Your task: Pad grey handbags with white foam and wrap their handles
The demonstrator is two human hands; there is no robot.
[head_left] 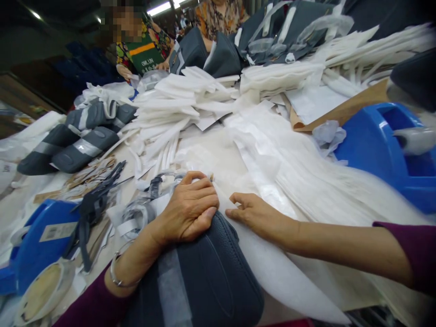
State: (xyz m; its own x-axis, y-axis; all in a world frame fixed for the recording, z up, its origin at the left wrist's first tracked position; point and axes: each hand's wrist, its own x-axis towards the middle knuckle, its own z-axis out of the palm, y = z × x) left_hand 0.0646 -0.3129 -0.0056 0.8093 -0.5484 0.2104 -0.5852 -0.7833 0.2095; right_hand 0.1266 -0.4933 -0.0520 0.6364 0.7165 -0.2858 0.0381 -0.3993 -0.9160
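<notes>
A dark blue-grey bag (pixel 207 277) lies in front of me, with a strip of translucent wrap around its body. My left hand (pixel 195 206), with a bracelet on the wrist, is closed over the bag's upper edge. To the right of the bag, my right hand (pixel 248 213) is held over white sheet material (pixel 272 254); its fingers are bent and apart, and nothing shows between them. Wrapped straps and buckles (pixel 139 211) lie just beyond my left wrist.
Blue tape dispensers (pixel 378 145) (pixel 51 240) stand right and left. Dark straps (pixel 91 204), a tape roll (pixel 42 290) and wrapped grey bags (pixel 85 147) lie left. White foam sheets (pixel 184 95) pile up ahead. Two people (pixel 143 50) (pixel 218 18) are at the far side.
</notes>
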